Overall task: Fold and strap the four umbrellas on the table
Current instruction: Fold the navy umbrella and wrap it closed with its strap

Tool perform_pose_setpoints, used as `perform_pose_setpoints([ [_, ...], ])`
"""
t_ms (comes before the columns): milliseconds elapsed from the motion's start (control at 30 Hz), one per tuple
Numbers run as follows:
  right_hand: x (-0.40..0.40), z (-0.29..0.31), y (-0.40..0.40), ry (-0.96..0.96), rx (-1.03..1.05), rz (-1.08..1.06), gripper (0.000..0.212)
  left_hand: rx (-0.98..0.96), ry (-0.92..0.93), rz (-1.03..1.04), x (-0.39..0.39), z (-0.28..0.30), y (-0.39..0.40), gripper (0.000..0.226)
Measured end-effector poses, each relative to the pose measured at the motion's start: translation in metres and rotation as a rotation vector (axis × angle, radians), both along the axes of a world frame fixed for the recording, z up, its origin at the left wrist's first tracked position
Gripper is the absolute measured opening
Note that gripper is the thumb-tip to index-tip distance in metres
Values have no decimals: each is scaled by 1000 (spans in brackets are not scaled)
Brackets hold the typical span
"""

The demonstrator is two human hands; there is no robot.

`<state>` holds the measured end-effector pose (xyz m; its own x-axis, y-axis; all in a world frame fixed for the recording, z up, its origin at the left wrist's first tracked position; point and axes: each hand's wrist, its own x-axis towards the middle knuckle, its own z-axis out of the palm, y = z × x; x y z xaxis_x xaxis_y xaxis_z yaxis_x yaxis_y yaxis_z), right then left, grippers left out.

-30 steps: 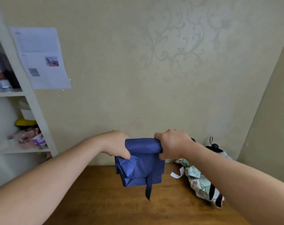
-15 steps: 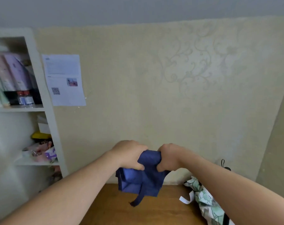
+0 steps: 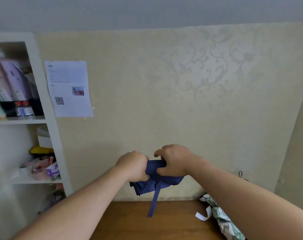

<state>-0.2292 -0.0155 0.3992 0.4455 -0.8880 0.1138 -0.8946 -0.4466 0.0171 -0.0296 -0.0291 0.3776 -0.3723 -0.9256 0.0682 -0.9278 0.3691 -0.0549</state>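
Note:
A dark blue umbrella (image 3: 156, 177) is held up in the air above the wooden table (image 3: 147, 226), its canopy bunched into a roll. My left hand (image 3: 133, 166) grips its left end. My right hand (image 3: 173, 161) grips its right part, thumb underneath and fingers curled over the top. Loose blue cloth hangs below the hands, and the blue strap (image 3: 154, 201) dangles straight down. A green and white floral umbrella (image 3: 223, 220) lies on the table at the right, its white strap (image 3: 201, 216) loose beside it.
A white shelf unit (image 3: 48, 118) with bottles, boxes and small items stands at the left. A printed sheet (image 3: 69, 89) is stuck on the beige wall behind the table. A black cord loop (image 3: 240, 174) shows at the far right near the wall.
My hands have come closer together on the blue umbrella, squeezing the cloth tighter. The view has tilted upward, so less table shows. The strap now hangs longer below.

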Motion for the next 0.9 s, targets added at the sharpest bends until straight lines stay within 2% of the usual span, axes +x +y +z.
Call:
perform_pose_setpoints([
  [67,15,-6,-4,87,-10,10,31,33,33,11,-2,-2,-2,14],
  [100,18,-9,-5,124,-16,3,29,46,56,16,-2,-2,-3,14],
  [200,17,-17,-12,162,-98,-12,33,76,129,32,2,-3,-6,20],
  [300,18,-24,-13,169,-155,-7,37,74,117,17,6,-1,-7,25],
  [433,9,-24,-17,166,-160,-36,44,119,157,26,18,-1,-9,30],
  [600,-10,-27,-20,127,-170,-60,49,199,206,17,43,-4,-16,48],
  [800,4,-32,-18,129,-127,-101,38,217,167,2,50,-7,-19,46],
  [900,13,-34,-17,118,-79,-146,32,139,79,-47,51,-1,-20,50],
])
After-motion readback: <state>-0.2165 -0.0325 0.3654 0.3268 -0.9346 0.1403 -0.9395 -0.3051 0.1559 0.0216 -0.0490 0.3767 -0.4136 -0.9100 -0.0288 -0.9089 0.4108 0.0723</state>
